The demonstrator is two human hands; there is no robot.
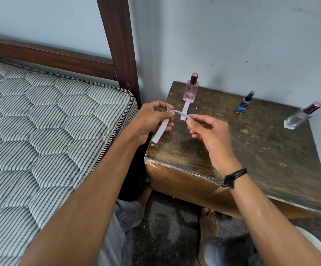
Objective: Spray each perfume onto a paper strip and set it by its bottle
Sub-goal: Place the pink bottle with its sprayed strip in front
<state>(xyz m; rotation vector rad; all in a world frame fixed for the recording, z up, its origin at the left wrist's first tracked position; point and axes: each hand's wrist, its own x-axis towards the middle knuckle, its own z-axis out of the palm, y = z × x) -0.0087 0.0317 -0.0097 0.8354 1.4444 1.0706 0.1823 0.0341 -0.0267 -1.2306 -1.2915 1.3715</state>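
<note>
Done for pink bottle (190,91) at back-left worktop (251,150) corner, first strip (185,110) touching it; left: blue bottle (244,104), clear bottle (297,118). Pinching fresh strip (160,131) between left hand (152,121) and right hand (207,129).

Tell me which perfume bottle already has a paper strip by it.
The pink glass bottle, leftmost: a white paper strip lies at its base. The small blue bottle and the clear glass bottle have none.

The worn wooden bedside table (251,150) before you. At its back left corner a pink perfume bottle (190,91) stands upright, with a white paper strip (185,110) lying flat at its base, pointing toward you. Along the back edge stand a blue bottle (244,103) and, near the right edge, a clear bottle (299,117).
</note>
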